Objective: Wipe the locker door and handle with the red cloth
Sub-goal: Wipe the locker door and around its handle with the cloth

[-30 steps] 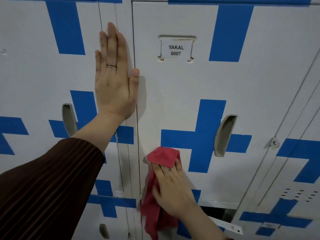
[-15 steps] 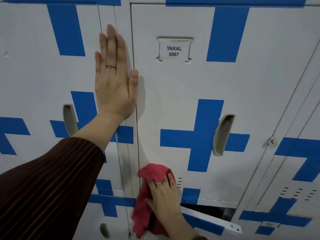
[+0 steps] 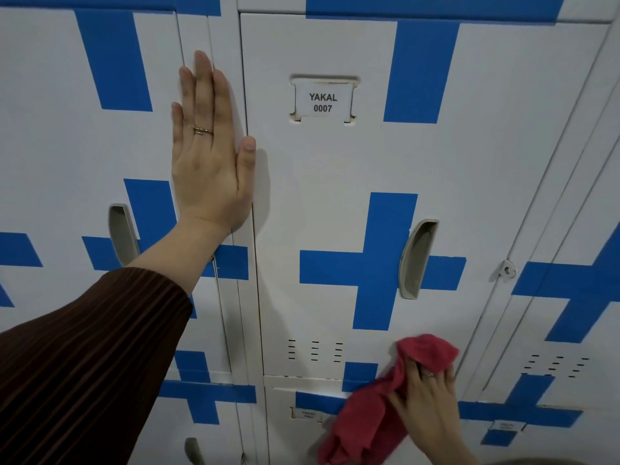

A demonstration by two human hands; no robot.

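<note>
1. Whereas the red cloth sat at the lower left edge of the locker door half a second ago, hard by the left seam, I now log it at the lower right, below the handle and apart from it.
2. Meaning for the task, as I judge it: the bottom strip of the door, past the vent slots, has had one sideways pass. The handle recess shows no cloth on it and is not yet done.
3. Right hand: fingers fanned and nearly straight, laid flat over the cloth's upper fold and pressing it against the door's bottom edge. It is a flat press, not a fist. I cannot make out the thumb clearly.
4. Cloth, remainder: it hangs in a loose bunch down and to the left of that hand, across the front of the locker below.
5. Left hand: in the same place as a second ago. It lies flat with straight fingers close together, palm on the strip between the neighbouring door and this one, thumb tip touching this door's left edge. It holds nothing.
6. Label, reading YAKAL 0007: upper centre of the door, well above the cloth.
7. Brown ribbed sleeve: on the left forearm, lower left of my view.
</note>
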